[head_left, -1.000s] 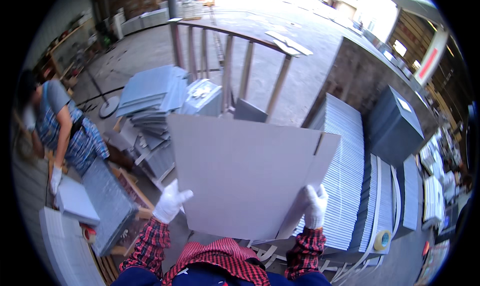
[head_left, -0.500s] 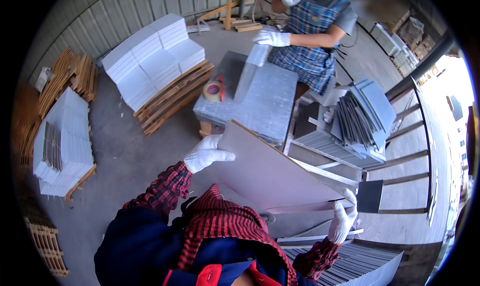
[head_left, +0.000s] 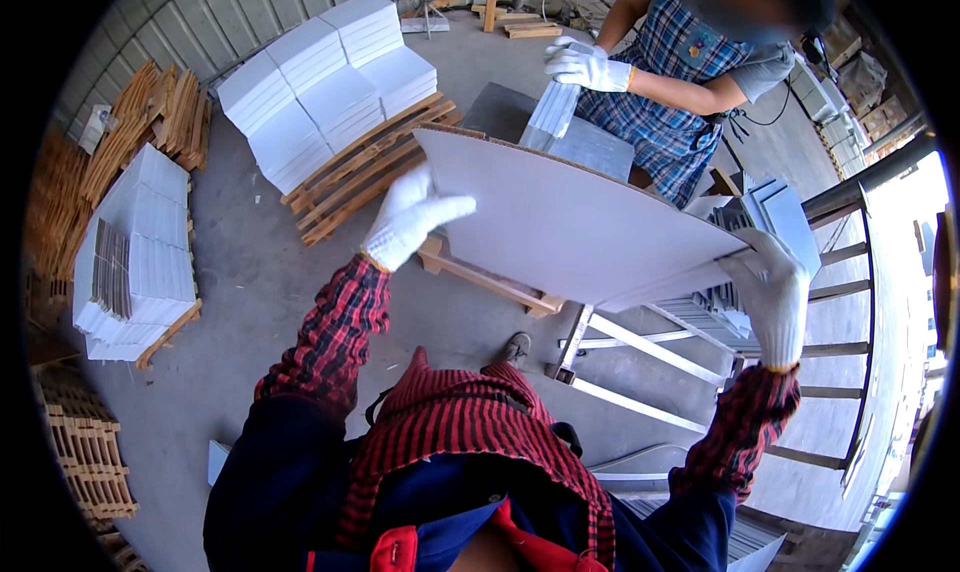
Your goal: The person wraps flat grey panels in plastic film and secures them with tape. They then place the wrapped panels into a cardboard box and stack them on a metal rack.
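Observation:
A large white sheet of board (head_left: 570, 217) with a brown edge is held up in front of me, tilted, between my gloved hands. My left hand (head_left: 415, 217) grips its left end, the thumb stretched across the white face. At the right end, my right hand (head_left: 772, 292) has its fingers closed over the corner. Behind the board stands a grey-topped stack (head_left: 600, 152) on a wooden pallet (head_left: 490, 277), partly hidden. A co-worker in a checked apron keeps both gloved hands (head_left: 590, 69) on top of a pale, film-like bundle (head_left: 550, 117) there.
White stacked blocks (head_left: 325, 92) sit on a pallet (head_left: 370, 167) at the far left, with another white stack (head_left: 145, 242) nearer. Grey panels (head_left: 780, 217) are piled at the right, beside a metal frame (head_left: 640, 362) on the floor. Wooden pallets (head_left: 85, 442) line the left edge.
The board has risen and moved away from me, its right end swinging up and outward with my right hand. It now covers the tape roll's place. The co-worker's hands have come together on the bundle.

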A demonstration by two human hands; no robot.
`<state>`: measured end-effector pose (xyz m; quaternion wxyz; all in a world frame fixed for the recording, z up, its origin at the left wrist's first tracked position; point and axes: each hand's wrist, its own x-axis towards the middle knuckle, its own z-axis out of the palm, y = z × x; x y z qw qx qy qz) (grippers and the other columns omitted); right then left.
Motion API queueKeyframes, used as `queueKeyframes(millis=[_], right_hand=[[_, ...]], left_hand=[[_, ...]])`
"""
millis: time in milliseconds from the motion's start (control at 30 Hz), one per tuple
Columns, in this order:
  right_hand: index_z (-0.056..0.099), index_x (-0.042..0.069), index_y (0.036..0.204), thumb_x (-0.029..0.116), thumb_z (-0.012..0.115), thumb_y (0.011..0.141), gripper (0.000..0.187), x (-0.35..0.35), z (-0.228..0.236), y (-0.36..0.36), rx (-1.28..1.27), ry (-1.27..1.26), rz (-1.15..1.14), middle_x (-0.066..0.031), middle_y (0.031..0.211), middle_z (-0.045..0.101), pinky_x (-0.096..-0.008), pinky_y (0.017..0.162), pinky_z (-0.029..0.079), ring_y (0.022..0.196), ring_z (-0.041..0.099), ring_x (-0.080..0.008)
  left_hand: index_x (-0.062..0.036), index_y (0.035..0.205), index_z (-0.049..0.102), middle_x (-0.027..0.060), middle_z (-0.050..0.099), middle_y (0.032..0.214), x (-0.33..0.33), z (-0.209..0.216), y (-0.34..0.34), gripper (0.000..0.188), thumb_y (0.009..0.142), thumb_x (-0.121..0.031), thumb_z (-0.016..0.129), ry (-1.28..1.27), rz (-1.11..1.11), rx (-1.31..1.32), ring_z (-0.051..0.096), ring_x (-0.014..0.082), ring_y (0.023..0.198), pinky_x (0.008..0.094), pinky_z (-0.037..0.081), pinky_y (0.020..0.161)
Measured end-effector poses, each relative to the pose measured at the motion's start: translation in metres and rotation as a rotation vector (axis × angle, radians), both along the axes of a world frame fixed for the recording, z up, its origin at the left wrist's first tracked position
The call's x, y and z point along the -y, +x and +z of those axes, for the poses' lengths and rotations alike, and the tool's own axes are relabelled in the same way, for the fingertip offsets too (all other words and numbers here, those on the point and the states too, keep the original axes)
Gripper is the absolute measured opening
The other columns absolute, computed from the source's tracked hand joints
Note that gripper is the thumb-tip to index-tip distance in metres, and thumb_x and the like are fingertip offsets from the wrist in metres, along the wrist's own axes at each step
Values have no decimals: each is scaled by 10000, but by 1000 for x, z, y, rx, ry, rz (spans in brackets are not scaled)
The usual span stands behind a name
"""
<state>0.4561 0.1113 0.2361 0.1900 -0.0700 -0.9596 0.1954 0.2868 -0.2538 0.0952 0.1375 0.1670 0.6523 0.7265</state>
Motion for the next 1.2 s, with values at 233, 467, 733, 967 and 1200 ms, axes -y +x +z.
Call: queueKeyframes(millis=[233, 467, 733, 967, 1200], right_hand=[[740, 97, 977, 194, 759, 746, 251, -80, -58, -65, 188, 279, 138, -120, 870, 706, -381, 706, 546, 796, 696, -293], [752, 101, 1057, 278, 732, 782, 328, -94, -39, -144, 400, 242, 449, -155, 883, 724, -392, 715, 567, 769, 711, -323], [684, 129, 1198, 96, 652, 771, 430, -84, -109, -140, -21, 424, 266, -85, 1059, 708, -389, 771, 550, 916, 697, -283], [573, 34, 1320, 429, 675, 856, 618, -57, -126, -130, -186, 368, 226, -201, 1208, 608, -505, 980, 420, 1122, 573, -385], [698, 23, 1150, 362, 571, 976, 401, -54, -61, -110, 192, -26, 352, -204, 1057, 691, -431, 828, 523, 936, 677, -376]], left_hand=[[-86, 1350, 542, 73, 677, 1034, -53, 48, -58, 566, 824, -110, 750, -369, -10, -359, 654, 178, 981, 331, 513, 894], [-65, 1175, 691, 149, 718, 992, -118, 96, -105, 495, 711, -220, 769, -1147, -540, -601, 681, 290, 870, 377, 537, 783], [-87, 1071, 746, 103, 734, 985, -117, 19, -112, 248, 854, -83, 626, -936, -48, -1128, 697, 264, 871, 382, 552, 798], [-122, 1342, 554, 108, 575, 1289, -118, -5, -109, 662, 735, -208, 803, -860, 7, -1135, 519, 311, 1225, 463, 370, 1112], [-95, 1384, 556, 143, 579, 1353, -75, 61, -90, 587, 883, -359, 713, -730, -414, -554, 542, 313, 1267, 445, 428, 1072]])
